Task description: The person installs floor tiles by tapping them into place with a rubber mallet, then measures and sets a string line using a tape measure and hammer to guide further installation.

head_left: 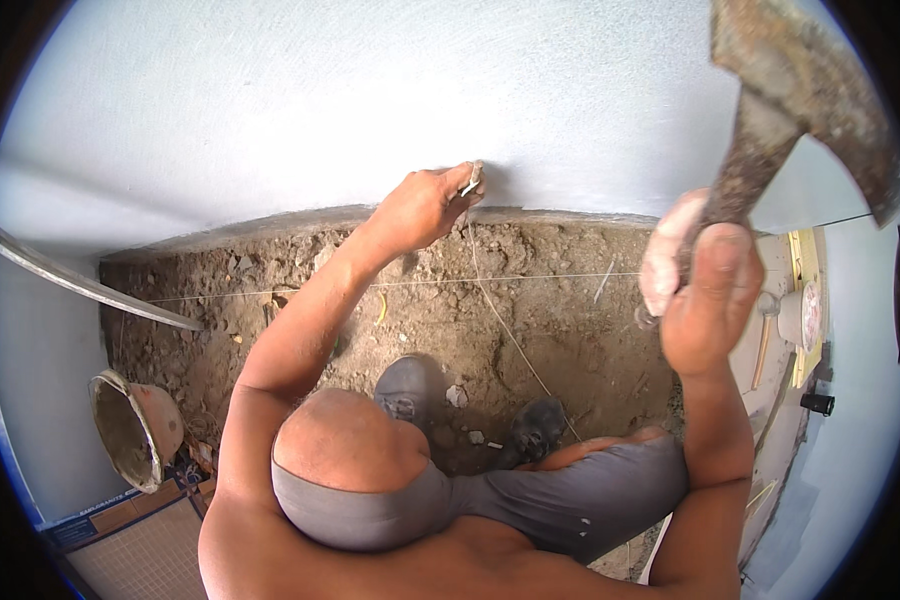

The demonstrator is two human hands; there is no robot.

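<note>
My left hand is pressed up to the base of the pale blue wall. Its fingers pinch a small, dirt-coloured stub with a pale greenish bit on it; I cannot make out its exact kind. A thin string hangs just below that hand and runs across the soil toward my feet. Raised on the right, my right hand is wrapped round the handle of a rusty, dirt-caked hatchet. The hatchet's head is up near the top right, apart from the wall-side hand.
A taut white line crosses the bare soil. To the left are a cement-crusted bucket, a slanting pole and tiles. At right lie a wooden-handled hammer and a black cup. My shoes stand in the soil.
</note>
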